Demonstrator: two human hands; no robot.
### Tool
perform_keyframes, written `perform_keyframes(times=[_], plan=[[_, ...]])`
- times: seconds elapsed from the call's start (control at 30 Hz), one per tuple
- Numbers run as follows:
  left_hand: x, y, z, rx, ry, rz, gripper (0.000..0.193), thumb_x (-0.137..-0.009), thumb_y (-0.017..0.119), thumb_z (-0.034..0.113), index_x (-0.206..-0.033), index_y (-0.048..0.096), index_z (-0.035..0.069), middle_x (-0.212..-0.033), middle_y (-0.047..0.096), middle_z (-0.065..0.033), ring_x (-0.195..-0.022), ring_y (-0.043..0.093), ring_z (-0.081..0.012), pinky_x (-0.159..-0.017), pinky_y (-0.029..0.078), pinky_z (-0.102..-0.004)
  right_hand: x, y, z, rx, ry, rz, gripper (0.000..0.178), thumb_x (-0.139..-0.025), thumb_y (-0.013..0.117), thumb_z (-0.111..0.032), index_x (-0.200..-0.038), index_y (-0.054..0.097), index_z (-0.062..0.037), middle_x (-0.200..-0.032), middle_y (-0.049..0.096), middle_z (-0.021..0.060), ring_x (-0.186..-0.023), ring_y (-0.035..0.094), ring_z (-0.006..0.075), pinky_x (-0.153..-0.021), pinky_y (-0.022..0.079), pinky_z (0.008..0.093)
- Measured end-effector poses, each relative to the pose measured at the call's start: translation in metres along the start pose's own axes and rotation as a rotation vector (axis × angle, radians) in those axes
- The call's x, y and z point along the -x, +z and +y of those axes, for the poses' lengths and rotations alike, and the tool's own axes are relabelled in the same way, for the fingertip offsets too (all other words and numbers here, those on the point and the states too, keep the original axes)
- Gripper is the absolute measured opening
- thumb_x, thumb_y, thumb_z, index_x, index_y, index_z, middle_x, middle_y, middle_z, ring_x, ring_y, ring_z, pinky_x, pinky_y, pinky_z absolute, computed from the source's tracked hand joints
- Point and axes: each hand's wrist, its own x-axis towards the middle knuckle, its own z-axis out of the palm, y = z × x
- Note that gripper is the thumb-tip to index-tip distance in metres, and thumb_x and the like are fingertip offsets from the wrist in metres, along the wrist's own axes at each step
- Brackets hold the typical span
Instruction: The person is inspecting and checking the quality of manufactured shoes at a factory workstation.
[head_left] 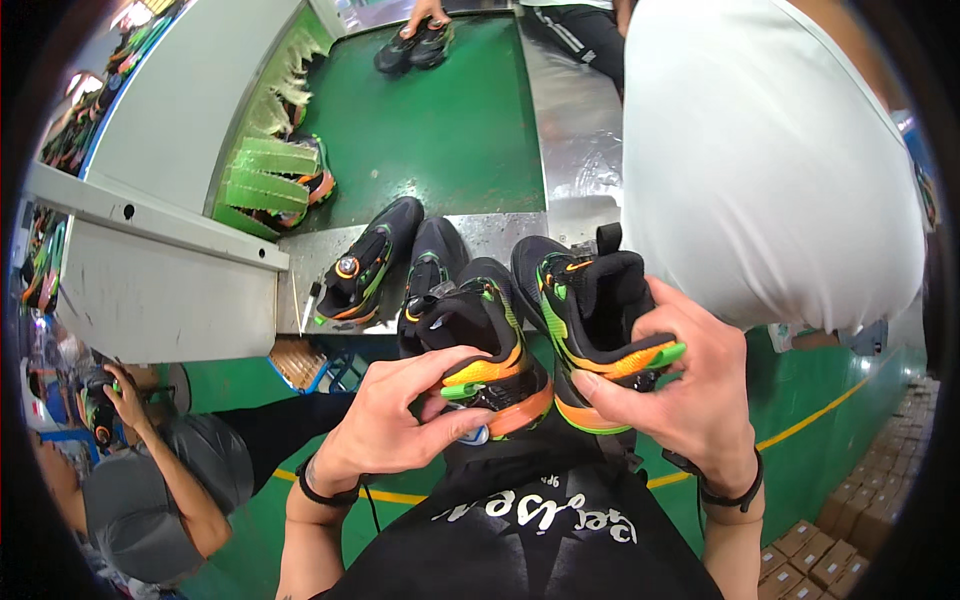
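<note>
My left hand (405, 415) is closed on the heel of a black sneaker (478, 325) with green and orange trim. With fingers wrapped round its heel, my right hand (690, 375) grips a matching sneaker (590, 300). Both shoes are held side by side in front of my body, toes pointing away and openings up. Just beyond, two more sneakers stand on the metal ledge: one with a round orange-ringed dial (375, 260), the other (437, 250) partly hidden behind the left-hand shoe. A pen-like marker (311, 303) lies near the ledge's left end.
A green conveyor belt (430, 140) runs away from the ledge, where another person's hand (426, 14) touches a pair of shoes (413, 46). Sneakers show under a green strip curtain (265, 180) at left. A person in white (770, 160) stands close right; another person (170, 490) works lower left.
</note>
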Motion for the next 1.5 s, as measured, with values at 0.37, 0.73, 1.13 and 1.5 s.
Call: perform_keyframes(times=[0.37,0.73,1.13,1.5], plan=[[-0.081,0.12,-0.138,-0.279,0.197,-0.025,0.04,-0.078,0.067,0.007,-0.116,0.054,0.002,-0.094,0.062,-0.0131,-0.087,0.062,-0.0341,-0.076,0.049,-0.0428,-0.013,0.114,0.17,0.079,0.099,0.194,0.029,-0.07,0.082,-0.018,-0.077,0.06,0.0002,-0.132,0.048,0.0345,-0.108,0.06,0.0421,-0.085,0.051,0.0412],[0.01,0.044,-0.153,-0.485,-0.286,0.469,0.072,-0.072,0.077,0.016,-0.133,0.042,0.0,-0.128,0.05,-0.0183,-0.112,0.053,-0.0341,-0.094,0.044,-0.0426,-0.029,0.155,0.189,0.288,0.516,-0.159,0.059,-0.076,0.074,-0.039,-0.105,0.065,0.0114,-0.144,0.026,0.0386,-0.13,0.037,0.0502,-0.106,0.037,0.0479],[-0.013,-0.015,-0.229,-0.788,-0.744,0.016,0.058,-0.06,0.078,0.031,-0.101,0.052,-0.001,-0.096,0.063,-0.0214,-0.097,0.057,-0.0396,-0.092,0.035,-0.0505,-0.036,0.184,0.193,0.459,0.711,-0.077,0.045,-0.073,0.07,-0.037,-0.09,0.07,0.0053,-0.129,0.042,0.0265,-0.107,0.054,0.0412,-0.09,0.049,0.0479],[0.002,-0.004,-0.218,-1.012,-0.462,-0.038,0.041,-0.074,0.068,0.032,-0.101,0.064,0.002,-0.09,0.068,-0.0232,-0.081,0.065,-0.0405,-0.076,0.051,-0.0459,0.059,0.146,0.18,-0.034,0.687,-0.106,0.048,-0.078,0.067,-0.033,-0.113,0.063,-0.0007,-0.136,0.045,0.0228,-0.121,0.049,0.0379,-0.094,0.048,0.0457]])
